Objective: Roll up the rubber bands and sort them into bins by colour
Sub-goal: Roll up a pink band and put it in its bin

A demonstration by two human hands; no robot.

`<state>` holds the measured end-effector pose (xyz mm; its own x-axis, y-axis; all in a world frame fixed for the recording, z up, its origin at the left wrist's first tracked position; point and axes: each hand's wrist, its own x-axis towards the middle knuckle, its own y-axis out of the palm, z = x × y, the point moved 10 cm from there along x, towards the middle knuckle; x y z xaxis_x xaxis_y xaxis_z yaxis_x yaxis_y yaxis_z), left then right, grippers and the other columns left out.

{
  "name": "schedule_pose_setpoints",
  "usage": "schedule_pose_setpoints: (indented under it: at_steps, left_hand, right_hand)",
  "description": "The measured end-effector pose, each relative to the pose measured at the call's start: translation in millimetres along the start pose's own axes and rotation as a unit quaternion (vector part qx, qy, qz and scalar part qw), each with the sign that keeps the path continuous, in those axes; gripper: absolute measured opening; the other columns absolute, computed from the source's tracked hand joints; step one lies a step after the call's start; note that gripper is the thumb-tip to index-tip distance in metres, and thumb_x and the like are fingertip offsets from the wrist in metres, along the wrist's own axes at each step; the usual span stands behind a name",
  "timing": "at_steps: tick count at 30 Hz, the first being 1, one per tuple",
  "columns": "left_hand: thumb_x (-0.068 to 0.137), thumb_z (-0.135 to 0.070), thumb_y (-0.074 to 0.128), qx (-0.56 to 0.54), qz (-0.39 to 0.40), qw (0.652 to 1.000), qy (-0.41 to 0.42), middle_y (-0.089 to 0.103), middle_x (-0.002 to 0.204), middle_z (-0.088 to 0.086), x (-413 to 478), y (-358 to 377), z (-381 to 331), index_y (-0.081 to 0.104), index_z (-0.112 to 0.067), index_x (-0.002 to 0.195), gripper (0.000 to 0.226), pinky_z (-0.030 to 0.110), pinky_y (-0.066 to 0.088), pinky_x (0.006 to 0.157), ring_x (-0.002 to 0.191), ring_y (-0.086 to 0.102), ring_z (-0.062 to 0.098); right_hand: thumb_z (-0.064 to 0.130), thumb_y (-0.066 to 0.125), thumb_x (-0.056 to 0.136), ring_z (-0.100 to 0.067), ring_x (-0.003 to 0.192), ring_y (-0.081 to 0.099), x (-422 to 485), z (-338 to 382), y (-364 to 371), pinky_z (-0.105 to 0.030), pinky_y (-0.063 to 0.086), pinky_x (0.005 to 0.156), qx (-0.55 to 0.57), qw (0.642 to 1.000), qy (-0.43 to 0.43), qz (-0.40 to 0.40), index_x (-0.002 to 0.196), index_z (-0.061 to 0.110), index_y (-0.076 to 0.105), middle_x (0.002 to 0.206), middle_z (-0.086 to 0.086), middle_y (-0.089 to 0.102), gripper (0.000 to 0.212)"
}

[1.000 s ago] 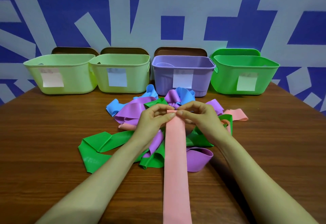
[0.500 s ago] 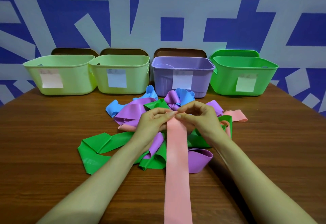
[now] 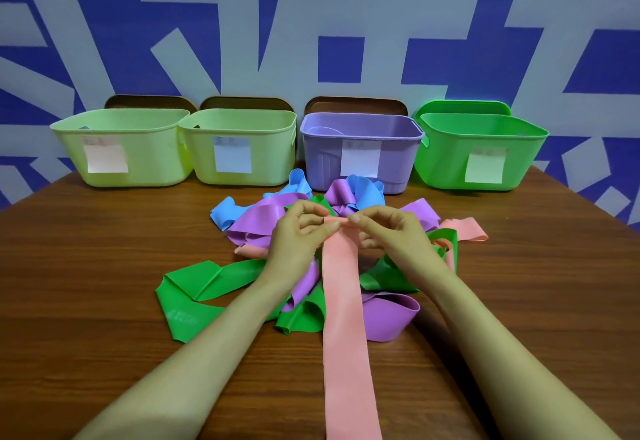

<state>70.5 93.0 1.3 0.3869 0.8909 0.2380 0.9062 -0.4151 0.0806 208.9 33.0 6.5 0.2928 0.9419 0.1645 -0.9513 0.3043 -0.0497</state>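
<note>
Left hand and right hand pinch the pink band at its far end, frame centre, fingers curled on what may be a starting roll. It runs to the bottom edge over the loose pile (green, purple, blue) on the table.

The setting is an indoor sorting station. A wooden table stands against a wall patterned in blue-and-grey geometric shapes. Four paper-labelled plastic bins line its far edge.
</note>
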Motion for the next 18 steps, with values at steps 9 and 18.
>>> schedule_pose_setpoints:
  at_steps: [9,18]
  left_hand:
    - [0.083,0.008,0.063,-0.106,0.047,0.99,-0.075,0.071,0.087,0.006,-3.6,13.2,14.0,0.059,-0.009,0.092,0.02,0.02,0.054,0.069,0.079,0.067,0.014]
    - [0.081,0.0,0.068,-0.115,0.027,0.991,-0.062,0.071,0.082,0.009,-1.8,10.6,10.7,0.063,-0.006,0.086,0.009,0.019,0.055,0.066,0.075,0.068,0.015]
  right_hand:
    - [0.004,0.074,0.078,-0.013,0.072,0.065,-2.8,2.2,-5.9,-0.026,0.055,0.065,0.036,0.999,-0.014,-0.023,0.079,0.015,0.072,0.085,-0.01,0.071,0.012]
    - [-0.006,0.075,0.074,-0.017,0.072,0.065,-2.6,-1.6,-4.5,-0.026,0.056,0.067,0.046,0.999,0.002,-0.02,0.079,0.01,0.07,0.078,-0.007,0.073,0.018]
